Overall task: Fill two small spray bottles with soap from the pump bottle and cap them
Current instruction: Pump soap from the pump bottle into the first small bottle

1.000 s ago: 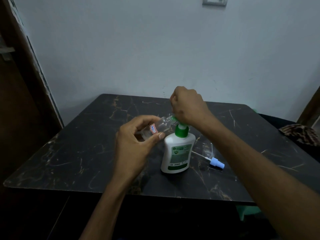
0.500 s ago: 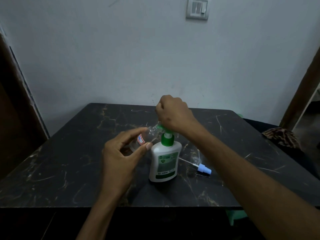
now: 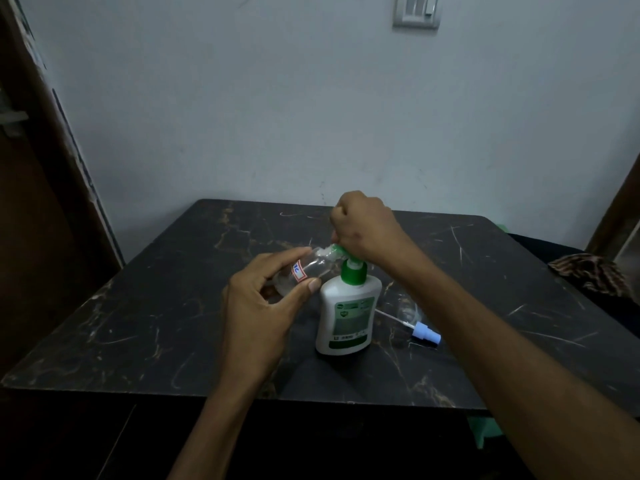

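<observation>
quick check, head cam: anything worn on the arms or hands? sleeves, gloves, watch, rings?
Nothing worn that shows. Both forearms are bare from the frame's lower edge up to the wrists: no sleeves, no watch or band. The left hand and right hand are ungloved, and no rings show on the visible fingers. The light is dim, so a thin ring could be missed.

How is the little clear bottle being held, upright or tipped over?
Tipped. The left hand holds the clear bottle slanted, its open mouth up against the green pump spout.
</observation>
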